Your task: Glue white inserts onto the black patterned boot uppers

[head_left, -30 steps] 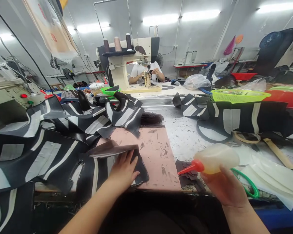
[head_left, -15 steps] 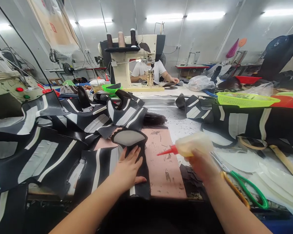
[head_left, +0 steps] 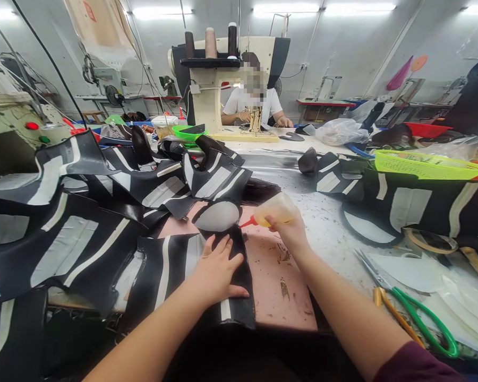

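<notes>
My left hand [head_left: 218,269] lies with fingers spread on a black piece with pale strips [head_left: 153,270], near the table's front edge. Just beyond its fingertips is a rounded grey-white patch [head_left: 217,216] on the same black material. My right hand [head_left: 289,225] is wrapped round a translucent squeeze bottle [head_left: 276,208] with yellowish contents. The bottle is tilted left, and its red nozzle [head_left: 247,222] points at the right edge of the rounded patch. Whether the tip touches cannot be made out. Under the work lies a pink board [head_left: 281,286].
More black pieces with pale strips [head_left: 67,249] cover the left. Scissors with a green handle [head_left: 426,318] lie at the right, near white sheets [head_left: 406,270] and a yellow-green basket [head_left: 422,165]. A person [head_left: 273,103] sits behind a sewing machine [head_left: 209,90].
My right hand has brought the bottle left and up, so the nozzle is now at the patch's edge. My left hand stays on the black piece. The view has shifted slightly.
</notes>
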A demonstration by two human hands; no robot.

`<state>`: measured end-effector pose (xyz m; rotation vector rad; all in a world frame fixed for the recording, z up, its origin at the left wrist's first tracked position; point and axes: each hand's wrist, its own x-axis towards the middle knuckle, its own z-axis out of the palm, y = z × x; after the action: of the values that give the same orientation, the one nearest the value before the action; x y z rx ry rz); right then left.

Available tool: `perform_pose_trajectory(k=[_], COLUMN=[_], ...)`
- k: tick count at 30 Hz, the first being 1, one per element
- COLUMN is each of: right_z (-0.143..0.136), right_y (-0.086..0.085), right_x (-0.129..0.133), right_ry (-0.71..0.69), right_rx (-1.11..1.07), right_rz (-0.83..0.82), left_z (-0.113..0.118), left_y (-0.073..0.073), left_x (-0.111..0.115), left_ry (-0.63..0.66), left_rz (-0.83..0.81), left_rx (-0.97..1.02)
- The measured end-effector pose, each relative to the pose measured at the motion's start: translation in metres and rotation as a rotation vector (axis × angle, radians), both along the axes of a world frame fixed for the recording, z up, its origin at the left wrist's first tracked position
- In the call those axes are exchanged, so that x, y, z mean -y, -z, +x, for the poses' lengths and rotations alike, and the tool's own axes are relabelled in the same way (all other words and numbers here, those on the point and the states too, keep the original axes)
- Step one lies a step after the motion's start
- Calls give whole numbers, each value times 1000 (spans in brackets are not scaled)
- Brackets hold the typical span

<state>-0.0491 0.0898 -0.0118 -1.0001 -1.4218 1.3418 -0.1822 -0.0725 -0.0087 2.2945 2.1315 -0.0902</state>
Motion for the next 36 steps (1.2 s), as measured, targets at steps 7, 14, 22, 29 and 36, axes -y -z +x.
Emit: perform_pose_trajectory(k=[7, 14, 22, 29, 36], right_z=[2, 25, 56, 76, 89], right_y=[2, 1, 5, 13, 17], right_x=[1, 17, 43, 53, 74], right_ry=[5, -44, -74, -99, -67], right_rx=[41, 72, 108, 146, 145], right_rz=[25, -21, -90, -88, -156], left_z=[-1, 0, 1, 4, 3], left_y=[2, 1, -1, -5, -3], left_x=[-1, -2, -3, -5, -6], left_ry=[14, 3, 20, 17, 33], left_rz=[17, -32, -24, -58, -74], left_rx=[-5, -18, -34, -32, -17])
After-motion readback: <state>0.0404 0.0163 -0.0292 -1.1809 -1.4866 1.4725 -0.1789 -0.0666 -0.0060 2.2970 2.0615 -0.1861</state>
